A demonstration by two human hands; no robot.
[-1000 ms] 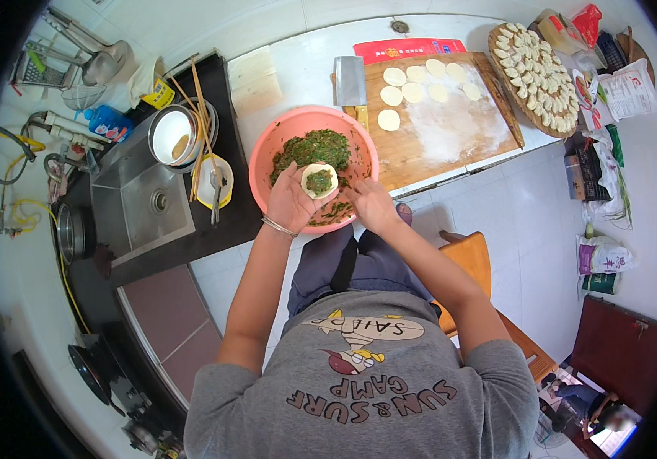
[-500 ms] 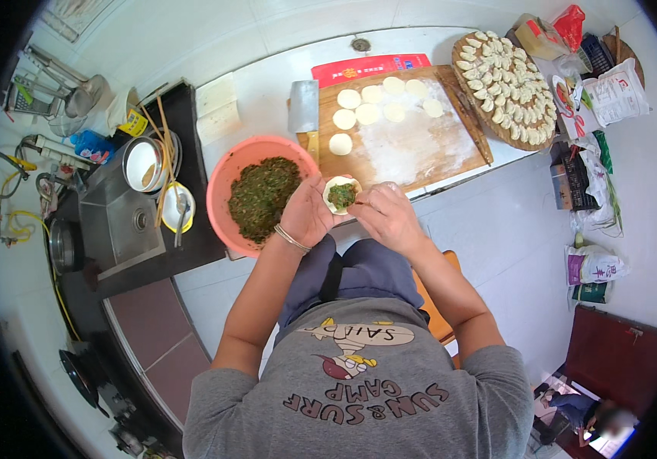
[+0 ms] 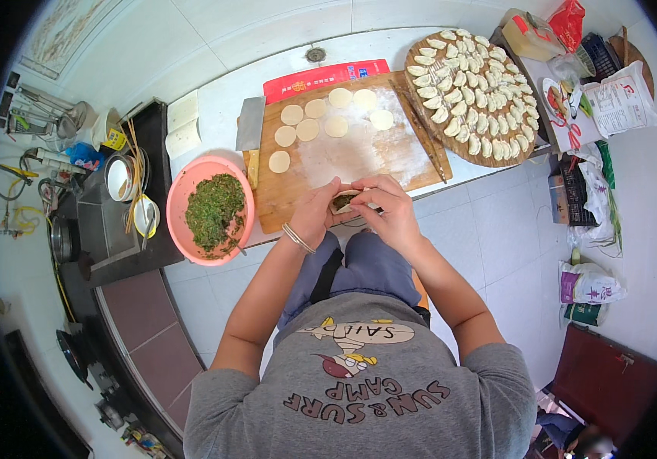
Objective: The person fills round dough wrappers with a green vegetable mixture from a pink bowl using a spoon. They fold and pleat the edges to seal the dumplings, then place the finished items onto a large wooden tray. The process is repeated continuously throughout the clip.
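A dumpling wrapper, partly folded up around green filling, is between my two hands just off the table's near edge. My left hand cups it from the left, fingers curled about it. With its fingertips, my right hand pinches the wrapper's right side. To the left stands a pink bowl of chopped green filling, a utensil handle resting at its near rim. Beyond my hands lies a floured wooden board with several round wrappers.
A cleaver lies at the board's left edge, a rolling pin along its right. Farther right, a round tray carries many shaped dumplings. At left is a sink with bowls and chopsticks beside it. Another person is partly visible at the lower right.
The wrapper, which lay flat and filled on my left palm, is now folding up between both hands. The view has turned, so the table things appear farther left.
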